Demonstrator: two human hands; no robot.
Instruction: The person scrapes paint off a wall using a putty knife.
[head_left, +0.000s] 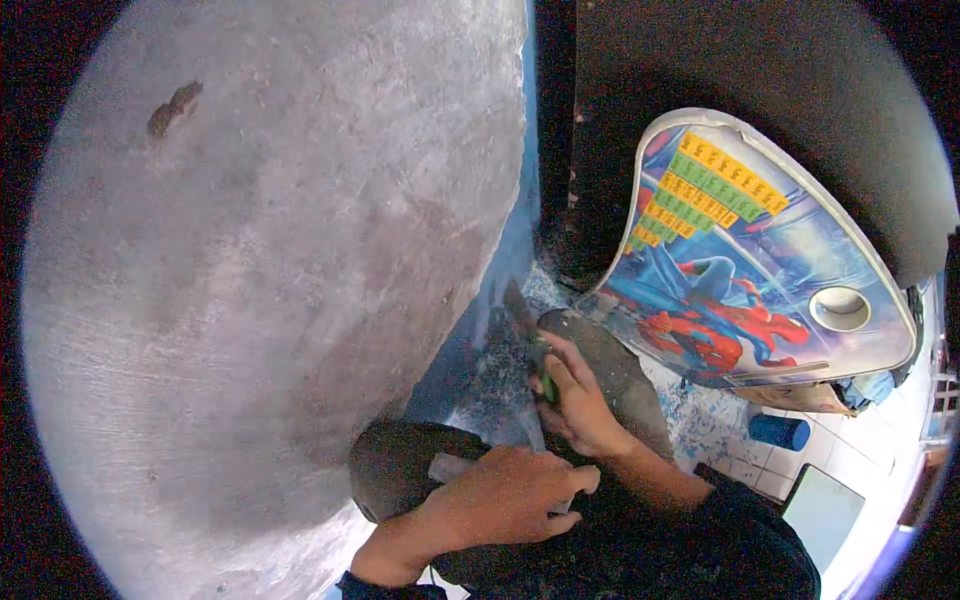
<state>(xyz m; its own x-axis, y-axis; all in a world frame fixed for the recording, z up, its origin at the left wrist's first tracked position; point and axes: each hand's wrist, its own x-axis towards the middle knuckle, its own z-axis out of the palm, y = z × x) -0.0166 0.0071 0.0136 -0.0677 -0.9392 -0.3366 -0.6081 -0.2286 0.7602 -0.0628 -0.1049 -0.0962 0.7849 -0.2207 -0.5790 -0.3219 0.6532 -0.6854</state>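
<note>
My right hand (581, 405) is closed around the green handle of a tool (550, 386) with a dark, flat blade, blurred, that looks like a scraper or a knife. Its blade tip lies by the blue painted strip (476, 322) at the edge of a large, bare grey wall surface (300, 262). Nearer to me, my left hand (517, 491) is curled, back up, over a pale grey object (448, 466) that shows on both sides of the hand; its kind is unclear. Blue paint flakes (690, 405) lie scattered over the floor beyond my right hand.
My dark-clad knees (409, 457) flank the hands. On the right leans a small tabletop (765, 262) with a superhero picture and a round cup hole, against a dark panel (712, 60). A blue cylinder (778, 432) and a pale flat panel (825, 517) lie on the white tiles.
</note>
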